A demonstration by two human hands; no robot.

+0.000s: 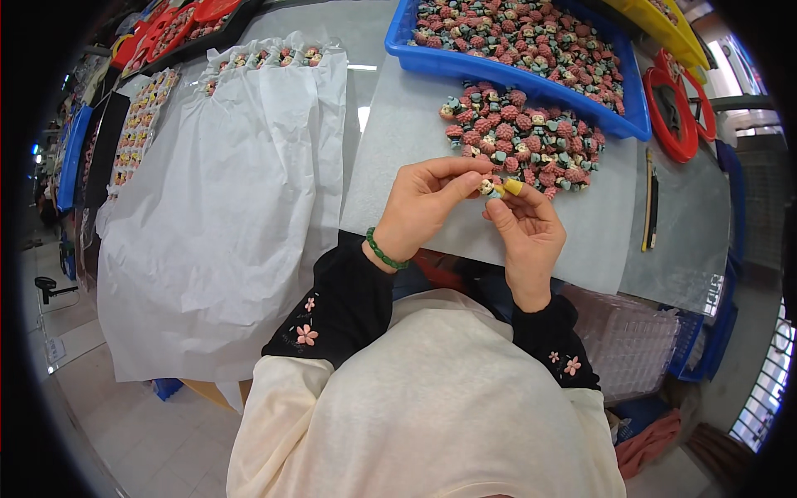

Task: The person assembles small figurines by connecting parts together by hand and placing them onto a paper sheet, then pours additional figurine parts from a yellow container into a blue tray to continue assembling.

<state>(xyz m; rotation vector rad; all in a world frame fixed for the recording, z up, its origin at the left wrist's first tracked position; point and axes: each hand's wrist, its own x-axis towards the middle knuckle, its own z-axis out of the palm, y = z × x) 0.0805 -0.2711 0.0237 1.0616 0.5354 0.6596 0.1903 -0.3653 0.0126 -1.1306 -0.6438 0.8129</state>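
A small painted figurine (487,189) with a pale face is pinched between my two hands, in front of a loose pile of similar figurines (531,133) with pink, bumpy heads. My left hand (419,203), with a green bead bracelet at the wrist, is closed, its thumb and index fingertips at the figurine's left side. From the right, my right hand (531,241) is closed on the same piece. A yellow finger cover (514,187) sits on one of its fingertips. The figurine's lower part is partly hidden by my fingers.
A blue tray (498,73) full of figurines stands behind the pile, with a yellow bin (664,33) beyond it. White paper sheets (216,191) cover the table's left side, figurines at their far edge. Red round holders (671,112) and thin sticks (649,203) lie at right.
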